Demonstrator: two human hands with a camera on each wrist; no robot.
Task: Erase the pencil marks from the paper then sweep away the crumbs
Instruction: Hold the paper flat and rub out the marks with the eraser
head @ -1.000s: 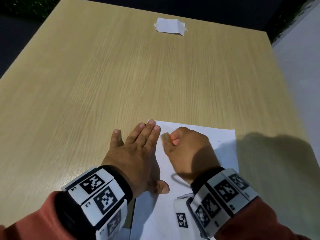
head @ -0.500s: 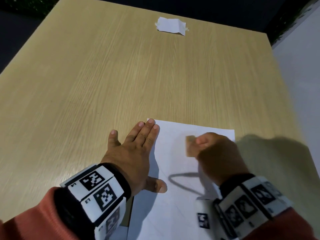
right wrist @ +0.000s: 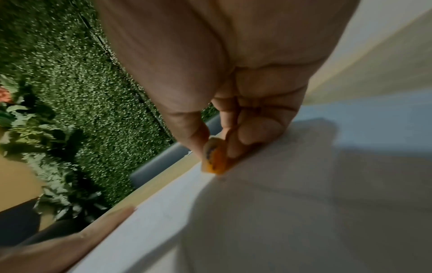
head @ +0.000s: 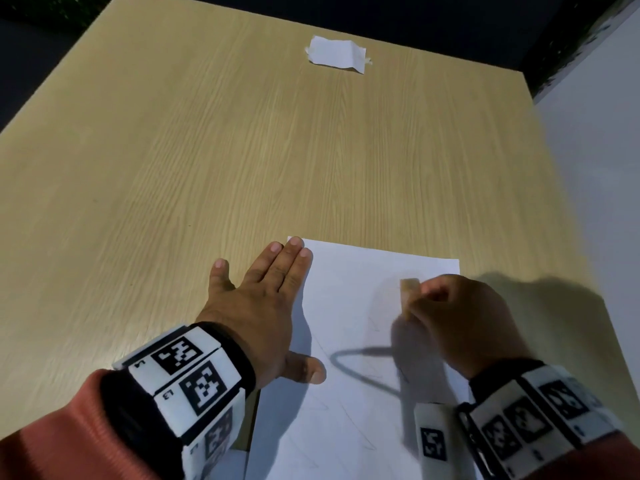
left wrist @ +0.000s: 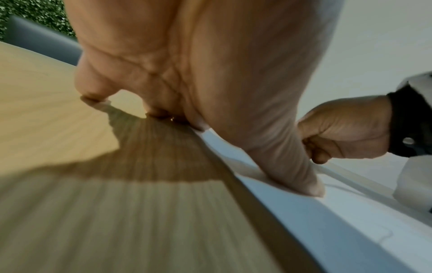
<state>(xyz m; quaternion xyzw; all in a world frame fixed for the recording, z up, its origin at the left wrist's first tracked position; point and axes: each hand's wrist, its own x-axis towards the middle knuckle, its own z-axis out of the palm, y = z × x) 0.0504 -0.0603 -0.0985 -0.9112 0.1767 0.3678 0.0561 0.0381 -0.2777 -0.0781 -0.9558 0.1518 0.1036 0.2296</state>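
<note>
The left hand (head: pixel 256 310) lies flat with straight fingers across the left edge of the paper (head: pixel 349 403) on the bench (head: pixel 277 150). Just to its right, the right hand (head: pixel 460 320) pinches an eraser (head: pixel 409 289) against the paper's far part, above the dark pencil marks (head: pixel 360 362).

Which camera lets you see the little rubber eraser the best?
The right wrist view: the eraser sits close up, orange with dark smudges, pinched in the right hand against the paper. The head view shows it small and blurred. The left wrist view shows only the curled right hand, not the eraser.
</note>
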